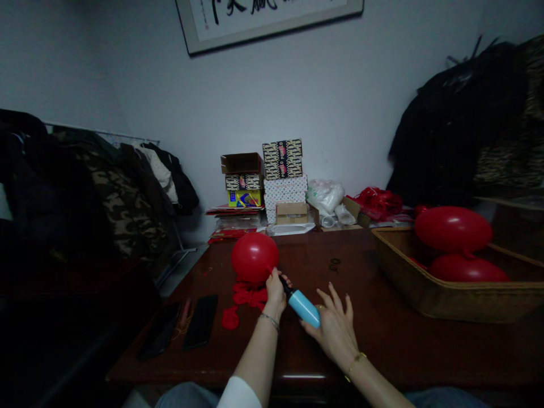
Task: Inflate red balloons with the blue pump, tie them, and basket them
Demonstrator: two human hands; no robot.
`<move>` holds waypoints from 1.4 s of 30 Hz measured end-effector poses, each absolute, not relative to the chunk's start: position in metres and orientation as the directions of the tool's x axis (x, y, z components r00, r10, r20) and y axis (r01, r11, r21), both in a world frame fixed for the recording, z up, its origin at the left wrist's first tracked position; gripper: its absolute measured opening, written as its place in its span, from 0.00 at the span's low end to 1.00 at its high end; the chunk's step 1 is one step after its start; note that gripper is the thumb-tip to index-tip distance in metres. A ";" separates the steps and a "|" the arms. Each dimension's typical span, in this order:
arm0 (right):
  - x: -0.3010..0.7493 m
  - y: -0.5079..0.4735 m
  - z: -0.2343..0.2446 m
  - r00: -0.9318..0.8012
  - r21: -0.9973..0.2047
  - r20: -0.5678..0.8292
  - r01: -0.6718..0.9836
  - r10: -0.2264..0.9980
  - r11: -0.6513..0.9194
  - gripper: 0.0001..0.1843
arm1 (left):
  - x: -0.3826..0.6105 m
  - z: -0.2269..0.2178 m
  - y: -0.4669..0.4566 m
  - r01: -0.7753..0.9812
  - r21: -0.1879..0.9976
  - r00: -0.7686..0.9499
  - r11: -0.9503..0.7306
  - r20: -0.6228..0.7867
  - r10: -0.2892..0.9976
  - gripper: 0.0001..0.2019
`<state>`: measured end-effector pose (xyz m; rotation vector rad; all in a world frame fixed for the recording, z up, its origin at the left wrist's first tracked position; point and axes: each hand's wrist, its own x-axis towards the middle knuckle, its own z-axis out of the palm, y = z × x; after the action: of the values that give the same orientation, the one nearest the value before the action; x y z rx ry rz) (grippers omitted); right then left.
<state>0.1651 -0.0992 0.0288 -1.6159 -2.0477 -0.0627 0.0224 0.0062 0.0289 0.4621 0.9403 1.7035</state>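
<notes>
A blown-up red balloon [254,256] sits over the dark wooden table [357,334], its neck on the black nozzle of a light blue hand pump [303,306]. My left hand [275,289] is closed around the balloon neck and the nozzle. My right hand [335,326] rests against the rear end of the pump with its fingers spread and raised. Several flat, uninflated red balloons [244,300] lie on the table just under the blown-up one.
A wicker basket [429,289] at the right holds two inflated red balloons [454,228]. Two dark phones [200,321] lie at the left front. Stacked boxes [283,181], bags and red packets line the wall. Coats hang on both sides.
</notes>
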 end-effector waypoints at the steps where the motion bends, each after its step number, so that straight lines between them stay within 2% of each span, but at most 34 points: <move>1: 0.163 -0.098 0.030 -0.148 -0.281 0.427 0.916 0.892 0.287 0.19 | 0.022 0.029 0.006 -0.617 0.780 -0.343 -0.103 -0.149 0.927 0.17; 25: 0.209 -0.135 -0.007 -0.158 -0.270 0.446 0.915 0.881 0.301 0.20 | 0.003 0.037 0.013 -0.612 0.781 -0.363 -0.129 -0.131 0.923 0.14; 42: 0.163 -0.100 0.021 -0.146 -0.275 0.457 0.915 0.877 0.295 0.19 | 0.019 0.022 0.004 -0.633 0.765 -0.351 -0.123 -0.142 0.926 0.14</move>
<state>0.1629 -0.0997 0.0206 -1.5926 -2.0321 -0.0922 0.0186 0.0040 0.0223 0.4501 0.9216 1.7253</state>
